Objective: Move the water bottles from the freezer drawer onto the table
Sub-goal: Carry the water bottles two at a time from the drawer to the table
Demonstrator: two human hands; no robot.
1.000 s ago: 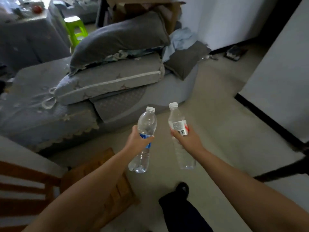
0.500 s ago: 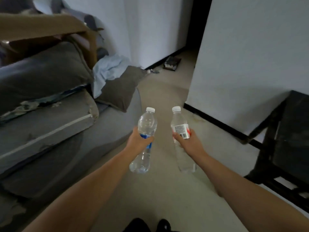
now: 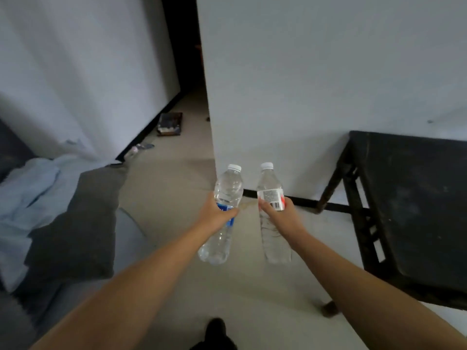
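I carry two clear water bottles with white caps out in front of me, above the floor. My left hand (image 3: 219,213) grips the blue-labelled bottle (image 3: 228,188) round its middle. My right hand (image 3: 280,215) grips the bottle with a red and white label (image 3: 270,184) the same way. Both bottles stand nearly upright, a short gap between them. A dark wooden table (image 3: 414,198) stands to the right against the white wall, its top bare. No freezer drawer is in view.
A grey sofa (image 3: 75,223) with a pale blue cloth (image 3: 27,188) fills the left side. Pale floor runs ahead into a dark passage between two white walls. A dark flat object (image 3: 169,123) lies on the floor by the left wall. My shoe (image 3: 214,332) shows at the bottom.
My view has swung to the right: the sofa slid off to the left and the dark table came further into view on the right. Both hands keep their hold on the bottles.
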